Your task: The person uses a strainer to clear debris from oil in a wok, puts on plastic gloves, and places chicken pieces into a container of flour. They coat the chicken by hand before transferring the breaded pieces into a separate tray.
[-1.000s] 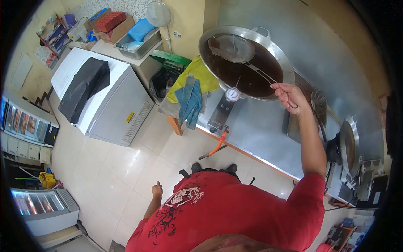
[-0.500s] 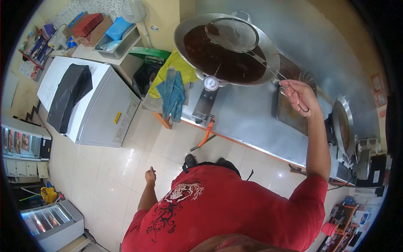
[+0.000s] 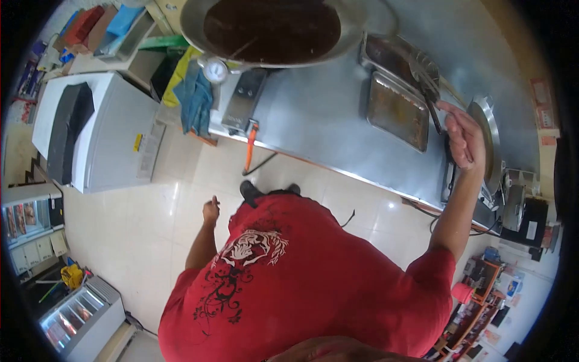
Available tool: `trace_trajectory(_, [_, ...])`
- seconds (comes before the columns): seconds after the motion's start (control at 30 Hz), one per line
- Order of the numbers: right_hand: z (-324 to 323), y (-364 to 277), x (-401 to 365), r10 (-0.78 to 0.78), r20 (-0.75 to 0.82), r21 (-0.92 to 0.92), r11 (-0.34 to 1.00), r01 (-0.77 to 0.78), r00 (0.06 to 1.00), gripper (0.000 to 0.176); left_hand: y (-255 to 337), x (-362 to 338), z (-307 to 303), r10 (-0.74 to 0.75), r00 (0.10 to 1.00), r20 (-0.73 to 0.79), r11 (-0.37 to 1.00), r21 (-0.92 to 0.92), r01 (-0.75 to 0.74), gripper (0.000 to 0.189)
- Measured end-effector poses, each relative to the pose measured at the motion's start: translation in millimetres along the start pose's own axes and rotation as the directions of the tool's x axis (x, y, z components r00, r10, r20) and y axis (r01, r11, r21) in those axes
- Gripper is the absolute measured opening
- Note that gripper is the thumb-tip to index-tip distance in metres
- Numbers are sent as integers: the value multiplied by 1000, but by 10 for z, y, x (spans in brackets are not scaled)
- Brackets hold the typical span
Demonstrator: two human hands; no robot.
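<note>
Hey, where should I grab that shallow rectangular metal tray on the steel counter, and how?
I'd hold the tray by its raised near rim, coming from the front of the counter: that side looks free, while another metal tray lies along its far edge.

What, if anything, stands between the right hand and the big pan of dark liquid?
The front tray and the back tray lie on the counter between the right hand and the big pan. They look low, so the hand could probably pass above them.

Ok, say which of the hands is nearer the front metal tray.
Right. The right hand is just right of the tray; the left hand hangs over the floor, well left.
</note>
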State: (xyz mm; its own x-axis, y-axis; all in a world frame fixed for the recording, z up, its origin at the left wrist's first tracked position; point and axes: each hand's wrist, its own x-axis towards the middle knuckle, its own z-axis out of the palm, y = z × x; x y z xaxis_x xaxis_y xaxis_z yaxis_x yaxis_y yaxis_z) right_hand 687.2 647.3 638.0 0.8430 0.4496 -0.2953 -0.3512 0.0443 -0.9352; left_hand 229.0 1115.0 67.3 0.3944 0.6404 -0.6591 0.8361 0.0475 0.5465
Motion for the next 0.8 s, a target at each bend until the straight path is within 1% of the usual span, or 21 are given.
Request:
trace_trajectory(0.07, [-393,-19,-36,-43,-32,12,999,43,999,36,82,-80,91,-24,999,-23,1000,-1,24,62])
trace_trajectory(0.1, [-500,-38,-46,-46,-90,-42,998,42,995,37,124,-141,114,-36,999,-28,999,-6,36,61])
trace_trajectory(0.2, [-661,88,60,-103,-320,-349,937,-16,942,39,102,-304,236,-52,998,-41,997,-52,50,60])
trace_trajectory(0.23, [-868,250,183,-154,-329,-481,876,-25,932,39,83,-350,293,-43,998,-47,996,-74,40,59])
trace_trajectory(0.27, [-1066,415,312,-179,-305,-657,750,-71,935,38,94,-381,351,-31,998,-55,995,-97,25,59])
trace_trajectory(0.3, [-1259,586,435,-200,-278,-800,589,-112,940,37,170,-491,373,-110,993,-42,992,-72,106,60])
trace_trajectory(0.33, [-1449,749,528,-214,-250,-905,399,-149,944,36,130,-542,430,-125,991,-40,991,-59,122,60])
trace_trajectory(0.4, [-1842,1050,753,-378,-114,-992,93,-85,919,33,-5,-639,567,-150,988,-39,988,-43,148,60])
trace_trajectory(0.43, [-1950,1132,835,-441,-26,-996,-69,-63,897,32,-55,-708,620,-167,985,-31,985,-44,166,59])
trace_trajectory(0.53, [-1952,1237,841,-442,-25,-988,-124,-89,897,30,-156,-888,683,-209,978,-15,978,-26,208,59])
trace_trajectory(0.57, [-1900,1293,847,-450,-97,-987,-70,-143,888,27,-267,-878,702,-166,985,-41,986,-42,164,59])
trace_trajectory(0.6, [-1895,1269,806,-458,-59,-994,-54,-94,887,26,-385,-877,720,-183,982,-43,982,-59,181,59])
trace_trajectory(0.67, [-1824,1144,727,-484,14,-1000,-25,2,875,24,-360,-910,674,-209,977,-46,974,-94,204,60])
trace_trajectory(0.77, [-1780,1180,761,-407,-129,-981,-78,-176,904,33,-310,-894,615,-206,978,-42,974,-104,201,60])
trace_trajectory(0.8, [-1791,1201,764,-422,-97,-987,-73,-141,901,33,-280,-867,585,-206,978,-43,974,-102,201,60])
